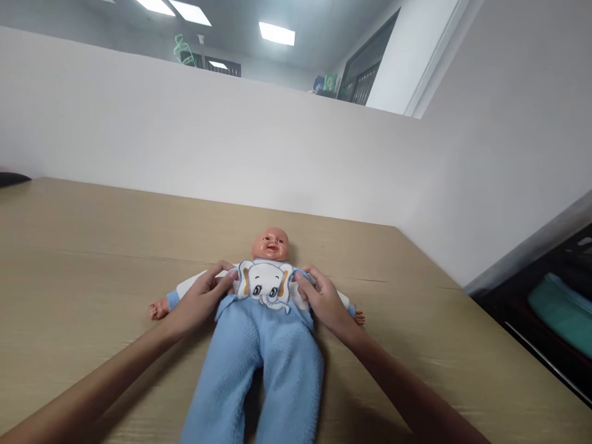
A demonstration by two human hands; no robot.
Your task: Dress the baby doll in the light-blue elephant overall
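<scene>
A baby doll (pixel 271 243) lies on its back on a light wooden table (pixel 92 246), head away from me. It wears a blue fleece romper (pixel 259 357) with a white elephant bib (pixel 266 285) on the chest. My left hand (pixel 203 295) pinches the romper's strap at the doll's right shoulder. My right hand (pixel 324 299) grips the fabric at the other shoulder. Both hands have fingers closed on the cloth. The doll's arms stretch out sideways under my hands.
A white partition wall (pixel 231 135) runs behind the table. A dark object (pixel 12 179) sits at the table's far left edge. To the right, beyond the table edge, a dark crate (pixel 555 308) holds something teal.
</scene>
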